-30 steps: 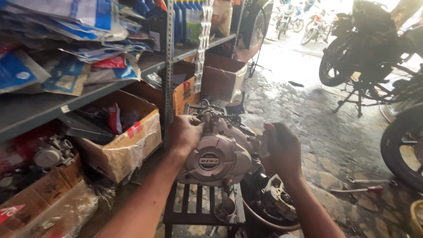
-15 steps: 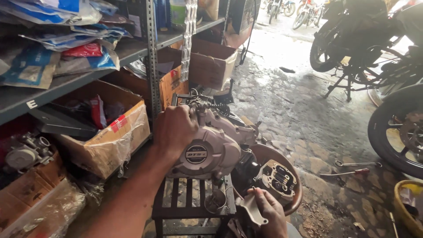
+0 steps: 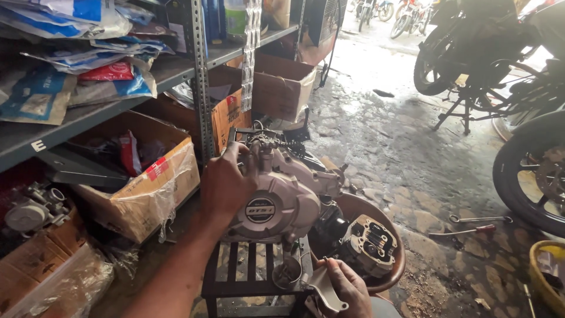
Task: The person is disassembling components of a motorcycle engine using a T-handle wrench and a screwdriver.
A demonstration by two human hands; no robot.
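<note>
1. The left hand (image 3: 226, 185) is gripping the upper left side of a motorcycle engine (image 3: 282, 191), fingers wrapped over its silver casing.
2. The engine is sitting upright on a small dark slatted stool (image 3: 253, 277), just beside the metal shelving (image 3: 200, 76).
3. The right hand (image 3: 348, 287) is holding a small pale metal part (image 3: 326, 290) low beside the stool, fingers closed around it.
4. A cylinder head (image 3: 372, 244) is lying in a round brown basin (image 3: 395, 268) just right of the engine.

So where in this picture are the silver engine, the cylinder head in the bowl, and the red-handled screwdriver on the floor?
engine (image 3: 276, 203): head view, on its round side cover.
cylinder head (image 3: 371, 244): head view, on its top face, inside the brown bowl.
screwdriver (image 3: 465, 231): head view, midway along the tool, near its red handle.
</note>
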